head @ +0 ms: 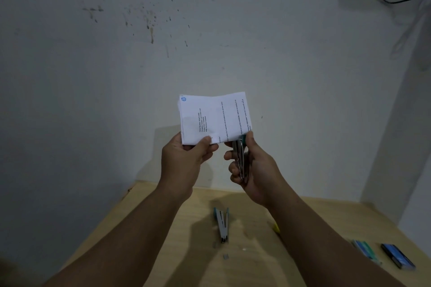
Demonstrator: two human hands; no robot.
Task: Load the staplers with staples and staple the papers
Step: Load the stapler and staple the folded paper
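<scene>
Left hand (186, 158) pinches folded white printed papers (214, 119); right hand (251, 170) squeezes teal-and-metal stapler (240, 158) at their 5 o'clock corner. Risk: shallow bite, staple misses sheets.

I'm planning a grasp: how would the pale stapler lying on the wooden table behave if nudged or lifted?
The pale stapler lies on its side on the wooden table, so it would probably slide, not roll. Its metal parts suggest stiffness and some heft. Its arms are splayed, so they may swing when lifted.

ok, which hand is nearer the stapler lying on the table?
Right, marginally. The right hand, gripping another stapler at the papers, hangs above and just right of the table stapler. The left hand, pinching the papers, is above and further left.
</scene>
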